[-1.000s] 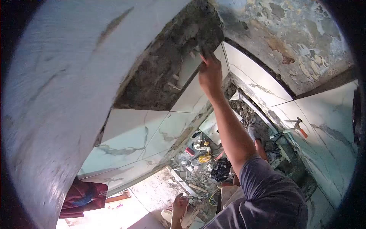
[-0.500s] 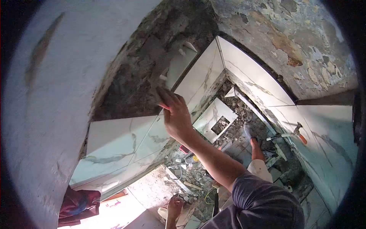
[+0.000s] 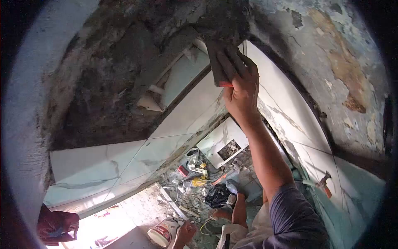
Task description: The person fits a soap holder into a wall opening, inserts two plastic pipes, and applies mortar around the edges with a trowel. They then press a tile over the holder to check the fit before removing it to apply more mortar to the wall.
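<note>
Upper wall, near the corner: right hand (image 3: pixel 242 89) raised, thumb and fingers closed on a dark flat piece (image 3: pixel 216 62), red at its lower end. Piece is just above the tile row's top edge; contact with the wall, cannot tell.
Bare patch: dark rough wall (image 3: pixel 112 95); pale tile strip (image 3: pixel 185 76) left of the held piece, small light bits by it.
Tile row (image 3: pixel 182 118): white, grey veins, below the bare patch.
Bottom edge: left hand (image 3: pixel 186 233) low, fingers curled, just beside a white bucket (image 3: pixel 163 231); grip, cannot tell.
Floor: cut-out tile (image 3: pixel 212 139) with a square opening; yellow tool (image 3: pixel 197 181), red item (image 3: pixel 182 170), black plastic bag (image 3: pixel 217 197) among rubble.
Right-hand tiles: hammer (image 3: pixel 324 179), orange on its handle.
Lower left: dark red cloth (image 3: pixel 56 226), hanging.
</note>
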